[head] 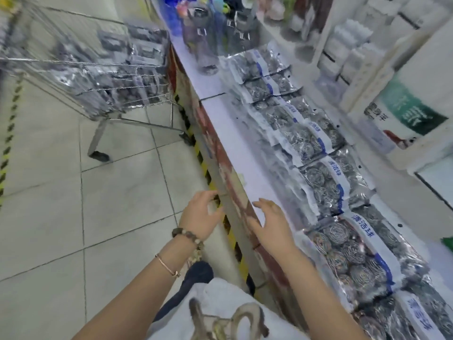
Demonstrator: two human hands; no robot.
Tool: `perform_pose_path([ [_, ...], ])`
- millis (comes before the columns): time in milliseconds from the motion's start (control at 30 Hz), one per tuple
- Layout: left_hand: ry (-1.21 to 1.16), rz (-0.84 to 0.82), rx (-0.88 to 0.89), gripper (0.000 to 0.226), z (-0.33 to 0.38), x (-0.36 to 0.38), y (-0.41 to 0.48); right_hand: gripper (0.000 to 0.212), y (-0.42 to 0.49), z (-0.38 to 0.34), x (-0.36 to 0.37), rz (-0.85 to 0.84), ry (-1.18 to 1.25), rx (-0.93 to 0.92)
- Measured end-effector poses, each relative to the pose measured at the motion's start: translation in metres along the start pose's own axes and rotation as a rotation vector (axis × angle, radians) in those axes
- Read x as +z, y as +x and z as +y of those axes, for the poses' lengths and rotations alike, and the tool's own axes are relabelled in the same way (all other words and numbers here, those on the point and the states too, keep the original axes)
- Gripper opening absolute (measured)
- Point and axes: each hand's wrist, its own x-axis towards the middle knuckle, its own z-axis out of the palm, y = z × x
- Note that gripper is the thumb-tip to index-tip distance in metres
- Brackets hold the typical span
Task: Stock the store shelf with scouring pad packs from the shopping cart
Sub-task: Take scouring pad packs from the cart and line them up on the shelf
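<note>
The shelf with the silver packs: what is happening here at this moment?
A person is stocking the shelf with scouring pad packs, which lie in a long row along its back part. Both hands are empty with relaxed fingers: the left hand is over the floor beside the shelf edge, the right hand over the front edge. The shopping cart, with more packs inside, stands farther up the aisle.

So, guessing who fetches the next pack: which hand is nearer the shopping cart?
Left. The left hand is over the floor off the shelf, on the shopping cart side; the right hand is over the shelf's front edge, farther off.
</note>
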Motion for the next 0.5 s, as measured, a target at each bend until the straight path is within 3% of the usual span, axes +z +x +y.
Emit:
perform_pose_path([
  [267, 0.02, 0.042, -0.141, 0.044, -0.108, -0.108, 0.075, 0.046, 0.122, -0.118, 0.069, -0.072, -0.055, -0.086],
  [500, -0.055, 0.092, -0.253, 0.045, -0.171, -0.164, 0.134, 0.045, 0.196, -0.167, 0.097, -0.108, -0.112, -0.088],
])
